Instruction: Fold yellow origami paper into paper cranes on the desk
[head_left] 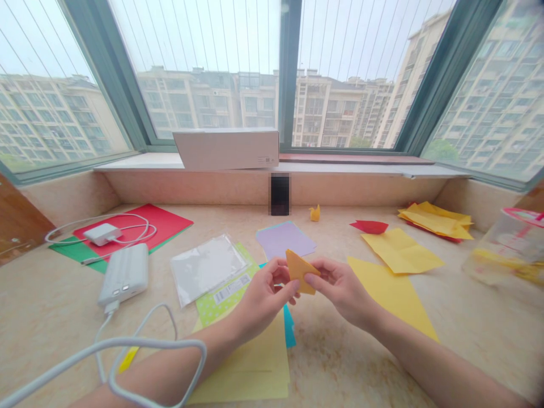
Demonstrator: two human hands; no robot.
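Note:
A small folded piece of orange-yellow paper is held up over the counter between both hands. My left hand pinches its left side, thumb in front and fingers behind. On the paper's right edge, my right hand presses with the thumb in front; its other fingers are partly hidden behind. Below the hands lie blue paper and pale yellow sheets. A purple sheet lies just beyond them, and a larger yellow sheet is beside my right hand.
A white power bank with cables stands at left near red paper. A clear plastic packet lies mid-left. Yellow sheets and a plastic cup are at right. A small folded yellow figure sits at the back.

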